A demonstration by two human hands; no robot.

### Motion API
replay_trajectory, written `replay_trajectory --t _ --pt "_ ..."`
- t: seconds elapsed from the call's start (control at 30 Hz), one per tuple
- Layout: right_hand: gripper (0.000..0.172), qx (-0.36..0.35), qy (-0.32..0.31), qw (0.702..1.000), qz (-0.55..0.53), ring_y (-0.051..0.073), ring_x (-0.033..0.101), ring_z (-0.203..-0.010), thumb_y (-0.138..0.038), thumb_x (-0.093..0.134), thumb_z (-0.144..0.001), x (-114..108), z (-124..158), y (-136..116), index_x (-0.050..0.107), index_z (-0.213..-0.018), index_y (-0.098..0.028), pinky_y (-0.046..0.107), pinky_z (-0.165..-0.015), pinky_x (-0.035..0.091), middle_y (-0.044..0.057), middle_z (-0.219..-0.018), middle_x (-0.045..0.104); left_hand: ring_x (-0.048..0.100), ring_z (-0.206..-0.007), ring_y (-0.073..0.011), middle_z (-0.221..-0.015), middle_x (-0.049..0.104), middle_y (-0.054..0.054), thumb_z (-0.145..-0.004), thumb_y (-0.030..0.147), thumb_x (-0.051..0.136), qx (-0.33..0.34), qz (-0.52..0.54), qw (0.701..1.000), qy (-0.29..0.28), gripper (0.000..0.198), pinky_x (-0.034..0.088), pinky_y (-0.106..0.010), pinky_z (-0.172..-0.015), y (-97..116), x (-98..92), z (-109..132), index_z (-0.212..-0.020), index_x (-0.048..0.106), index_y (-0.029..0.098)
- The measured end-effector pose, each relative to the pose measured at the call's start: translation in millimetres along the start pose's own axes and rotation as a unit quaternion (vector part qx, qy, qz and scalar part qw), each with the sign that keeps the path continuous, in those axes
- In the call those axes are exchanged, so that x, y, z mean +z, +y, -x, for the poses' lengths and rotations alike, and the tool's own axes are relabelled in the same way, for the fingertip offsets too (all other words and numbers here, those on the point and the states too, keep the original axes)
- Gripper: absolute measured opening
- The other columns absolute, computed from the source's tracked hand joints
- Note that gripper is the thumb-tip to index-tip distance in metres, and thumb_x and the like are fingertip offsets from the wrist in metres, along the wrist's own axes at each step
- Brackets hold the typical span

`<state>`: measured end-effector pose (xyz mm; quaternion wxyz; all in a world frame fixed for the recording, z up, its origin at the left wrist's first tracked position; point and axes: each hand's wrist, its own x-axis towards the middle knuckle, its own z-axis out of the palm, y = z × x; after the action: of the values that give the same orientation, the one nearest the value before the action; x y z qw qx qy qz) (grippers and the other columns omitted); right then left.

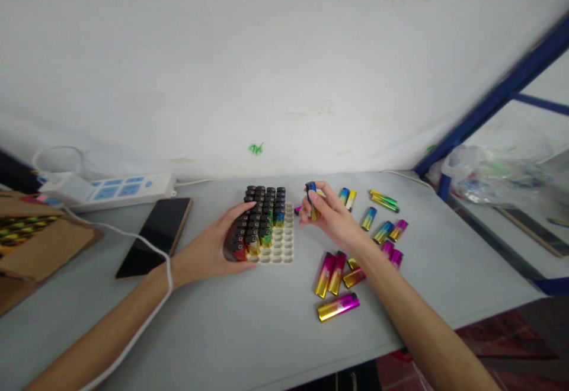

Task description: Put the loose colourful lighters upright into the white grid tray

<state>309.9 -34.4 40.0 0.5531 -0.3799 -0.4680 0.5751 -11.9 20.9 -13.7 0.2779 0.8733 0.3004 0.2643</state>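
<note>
Grey tabletop [267,332] below a white wall, blue frame at the right. Cardboard box [40,243] at the left edge; white power strip [120,189] behind a dark phone [155,234]. White slotted tray [282,243] mid-table, mostly filled with upright lighters [262,213], right-hand columns and near rows of slots open. Loose lighters [338,306] scattered flat to the right, well apart from the tray. Left hand [213,249] cupped against the tray's near-left corner, fingers spread along its side. Right hand [329,216] just beside the tray's right edge, fingers clamped on one lighter [311,192], held upright, dark cap up. Step in hand, by the look: loading the tray. Next move likely calls for lining the base over an open slot and pressing straight down.
</note>
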Motion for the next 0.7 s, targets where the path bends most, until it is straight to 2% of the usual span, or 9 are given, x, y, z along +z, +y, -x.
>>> replay_trajectory --t 0.1,0.17,0.2,0.33,0.43,0.57,0.7 --pt "0.058 0.028 0.006 0.999 0.033 0.011 0.043 -0.053 -0.078 0.083 -0.091 9.2 4.8 12.6 0.053 -0.109 -0.032 0.024 -0.048 0.042 -0.011 -0.074 0.054 0.06 -0.157 -0.0482 -0.18 0.051 -0.011 -0.075 0.053 0.1 -0.005 0.001 1.0 0.004 0.126 0.046 -0.067 -0.137 1.8 0.0 0.3 -0.181 0.031 0.042" --pt "0.059 0.036 0.024 0.996 0.075 0.011 0.034 -0.05 -0.083 0.077 -0.093 13.1 8.3 18.3 0.052 -0.106 -0.031 0.023 -0.044 0.028 -0.011 -0.069 0.05 0.059 -0.158 -0.0486 -0.181 0.05 -0.01 -0.075 0.052 0.1 -0.006 -0.003 1.0 0.006 0.127 0.045 -0.067 -0.137 2.6 -0.2 0.4 -0.181 0.031 0.043" --pt "0.06 0.031 0.04 0.994 0.094 0.011 0.032 -0.051 -0.086 0.074 -0.093 14.6 9.9 20.1 0.052 -0.103 -0.03 0.024 -0.044 0.025 -0.011 -0.067 0.048 0.059 -0.159 -0.0489 -0.182 0.05 -0.01 -0.076 0.052 0.1 -0.006 -0.004 1.0 0.005 0.127 0.045 -0.067 -0.137 2.7 -0.3 0.4 -0.181 0.031 0.044" --pt "0.067 -0.012 0.088 0.977 0.196 0.013 0.036 -0.057 -0.092 0.063 -0.095 19.0 14.6 22.8 0.052 -0.08 -0.027 0.029 -0.052 0.028 -0.007 -0.062 0.042 0.059 -0.158 -0.0488 -0.181 0.05 -0.009 -0.076 0.053 0.1 -0.004 -0.003 1.0 0.004 0.128 0.046 -0.068 -0.137 2.6 -1.0 0.2 -0.182 0.028 0.046" --pt "0.066 -0.031 0.105 0.957 0.27 0.014 0.04 -0.062 -0.082 0.059 -0.1 21.9 17.2 23.1 0.045 -0.067 -0.026 0.032 -0.058 0.031 -0.004 -0.062 0.044 0.059 -0.158 -0.0491 -0.182 0.049 -0.01 -0.076 0.054 0.1 -0.003 -0.008 1.0 0.001 0.128 0.046 -0.069 -0.137 3.3 -1.5 -0.1 -0.182 0.027 0.046" --pt "0.052 -0.015 0.13 0.941 0.311 0.014 0.036 -0.061 -0.062 0.057 -0.097 25.5 19.1 27.0 0.038 -0.063 -0.028 0.034 -0.059 0.027 -0.005 -0.06 0.036 0.058 -0.159 -0.049 -0.182 0.049 -0.011 -0.077 0.055 0.099 -0.012 -0.013 1.0 -0.002 0.127 0.045 -0.068 -0.137 5.4 -2.2 -0.3 -0.181 0.028 0.044" --pt "0.043 -0.007 0.144 0.934 0.325 0.015 0.034 -0.063 -0.053 0.055 -0.092 26.2 19.4 32.2 0.035 -0.064 -0.028 0.034 -0.06 0.024 -0.004 -0.062 0.034 0.06 -0.157 -0.0489 -0.18 0.05 -0.012 -0.077 0.056 0.098 -0.02 -0.012 1.0 -0.009 0.127 0.044 -0.069 -0.137 7.4 -3.1 -1.0 -0.181 0.027 0.042"
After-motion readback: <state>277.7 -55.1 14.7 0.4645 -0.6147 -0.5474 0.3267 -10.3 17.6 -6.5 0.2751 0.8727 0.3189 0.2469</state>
